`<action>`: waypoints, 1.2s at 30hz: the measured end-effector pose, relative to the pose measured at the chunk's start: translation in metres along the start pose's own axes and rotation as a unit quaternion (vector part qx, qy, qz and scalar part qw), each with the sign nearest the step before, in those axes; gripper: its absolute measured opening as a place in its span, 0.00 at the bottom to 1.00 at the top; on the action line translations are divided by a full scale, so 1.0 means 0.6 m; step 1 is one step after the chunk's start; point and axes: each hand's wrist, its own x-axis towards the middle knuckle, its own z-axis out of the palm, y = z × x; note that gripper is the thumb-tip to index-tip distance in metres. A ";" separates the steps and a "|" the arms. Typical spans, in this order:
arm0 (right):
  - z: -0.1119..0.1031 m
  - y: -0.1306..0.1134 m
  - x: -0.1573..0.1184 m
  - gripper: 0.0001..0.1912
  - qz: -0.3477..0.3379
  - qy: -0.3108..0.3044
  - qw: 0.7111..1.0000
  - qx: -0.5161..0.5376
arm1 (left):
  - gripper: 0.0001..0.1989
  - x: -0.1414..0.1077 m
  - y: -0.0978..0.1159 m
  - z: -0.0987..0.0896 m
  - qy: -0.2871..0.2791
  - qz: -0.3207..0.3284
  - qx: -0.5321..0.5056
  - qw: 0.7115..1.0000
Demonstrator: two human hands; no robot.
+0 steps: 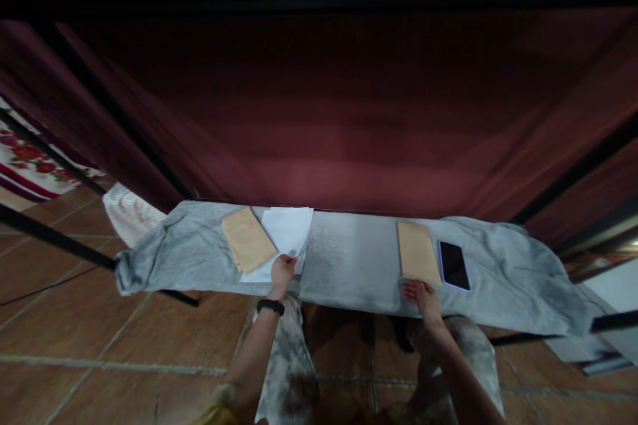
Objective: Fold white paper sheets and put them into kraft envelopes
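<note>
My left hand (283,270), with a dark band on its wrist, pinches the near right corner of a white sheet of paper (286,229), which curls up slightly there. The sheet lies on other white paper. A stack of brown envelopes (248,239) sits slantwise over the paper's left part. On the other side, my right hand (421,297) rests at the near edge of another brown envelope (419,252), its fingers stretched out and held close together. It grips nothing that I can see.
A phone with a pale case (454,265) lies right of the single envelope. Grey cloth (349,265) covers the narrow bench. Behind it rises a dark red panel (329,146). Dark metal bars (60,239) stand at both sides, above a tiled floor (124,385).
</note>
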 end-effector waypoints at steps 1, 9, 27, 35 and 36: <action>0.001 0.000 -0.001 0.23 0.006 0.003 1.000 -0.002 | 0.07 0.002 -0.002 0.000 0.003 -0.004 -0.016 1.000; 0.006 -0.004 -0.010 0.20 0.017 0.023 1.000 -0.007 | 0.07 0.002 -0.012 0.001 0.046 -0.001 -0.100 0.994; 0.143 -0.009 -0.094 0.32 0.033 -0.165 0.986 -0.018 | 0.12 -0.246 0.137 0.160 -0.011 0.464 0.066 0.883; 0.170 -0.011 -0.039 0.20 -0.055 -0.130 0.981 -0.137 | 0.08 -0.245 0.147 0.198 -0.087 0.510 0.042 0.855; 0.170 -0.009 -0.030 0.19 -0.059 -0.125 0.980 -0.144 | 0.09 -0.238 0.142 0.197 -0.096 0.513 0.027 0.852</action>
